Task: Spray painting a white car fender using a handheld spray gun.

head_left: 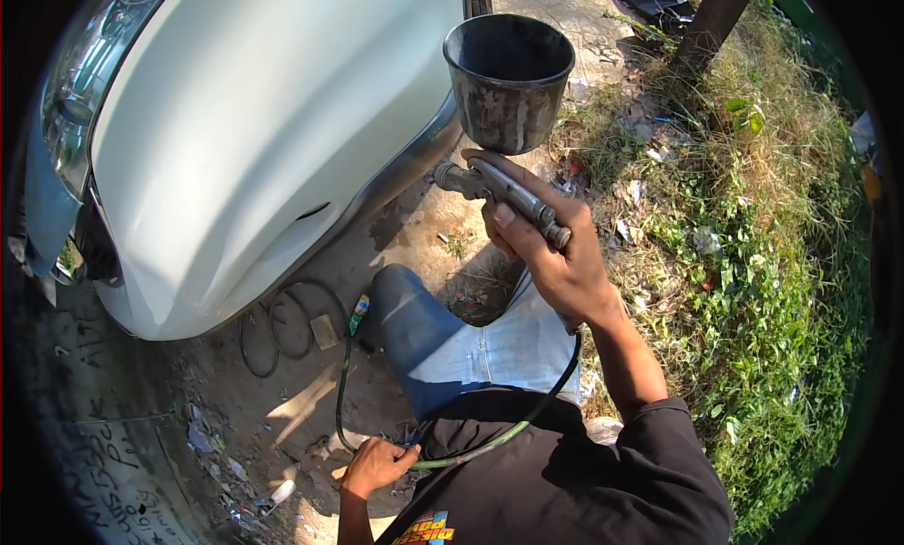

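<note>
My right hand (574,248) is wrapped round a metal spray gun (513,192), thumb on its back end. On top of the gun sits a dark, paint-stained round cup (508,93), open at the top; its inside looks dark. The nozzle points left, toward a white car body panel (273,159), without touching it. A green air hose (480,451) runs from below the gun, past my black shirt, to my left hand (377,465). The fingers of that hand are closed round the hose low in the view. How the hose joins the gun is hidden.
At the upper left is the car's headlight (75,112). Loops of hose (282,328) lie on the ground near a small block (324,332) and a green tube (359,312). A wall with writing (104,451) stands lower left. Grass and weeds (753,291) grow along the right, beside a post (716,23).
</note>
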A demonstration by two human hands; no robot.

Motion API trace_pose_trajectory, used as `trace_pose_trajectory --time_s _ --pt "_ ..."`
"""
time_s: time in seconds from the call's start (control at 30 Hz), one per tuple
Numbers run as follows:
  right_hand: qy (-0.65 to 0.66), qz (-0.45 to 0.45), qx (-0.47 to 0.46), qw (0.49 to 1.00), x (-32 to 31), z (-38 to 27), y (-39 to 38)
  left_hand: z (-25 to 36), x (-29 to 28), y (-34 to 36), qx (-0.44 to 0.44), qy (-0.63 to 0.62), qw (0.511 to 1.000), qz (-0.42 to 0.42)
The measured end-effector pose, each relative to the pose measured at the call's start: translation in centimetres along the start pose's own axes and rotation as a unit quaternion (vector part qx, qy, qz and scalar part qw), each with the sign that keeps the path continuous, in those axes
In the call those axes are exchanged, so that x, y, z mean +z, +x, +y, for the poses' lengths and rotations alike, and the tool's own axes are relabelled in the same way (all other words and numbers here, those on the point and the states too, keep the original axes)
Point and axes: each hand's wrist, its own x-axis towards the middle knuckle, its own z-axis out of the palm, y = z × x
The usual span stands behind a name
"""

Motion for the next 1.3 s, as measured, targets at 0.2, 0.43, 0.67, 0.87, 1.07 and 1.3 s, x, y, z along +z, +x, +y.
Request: trace_pose_trajectory --time_s 0.2,0.43,0.67,0.87,1.07,1.3 --pt "0.043 0.106 -0.039 0.993 -3.2 -0.2 1.8 1.4 -0.9 1.4 -0.002 -0.015 1.000 -0.016" --pt "0.045 0.086 -0.028 0.995 -1.1 -0.2 1.0 1.2 -2.0 -0.1 0.009 -0.048 0.998 0.027" --pt "-0.009 0.019 -0.036 0.999 4.7 0.4 -1.2 -3.2 -1.8 -3.2 0.033 0.001 0.988 0.151" --pt "-0.051 -0.060 -0.088 0.993 10.1 -1.8 -2.9 -7.4 0.4 -5.9 0.013 -0.002 0.961 0.278" --pt "-0.027 -0.117 -0.081 0.989 12.9 -3.2 -3.5 -8.9 1.5 -6.2 -0.001 -0.046 0.955 0.293" --pt "-0.071 -0.029 -0.059 0.995 9.9 -4.0 -3.7 -8.3 1.7 -4.2 0.098 -0.082 0.948 0.290"
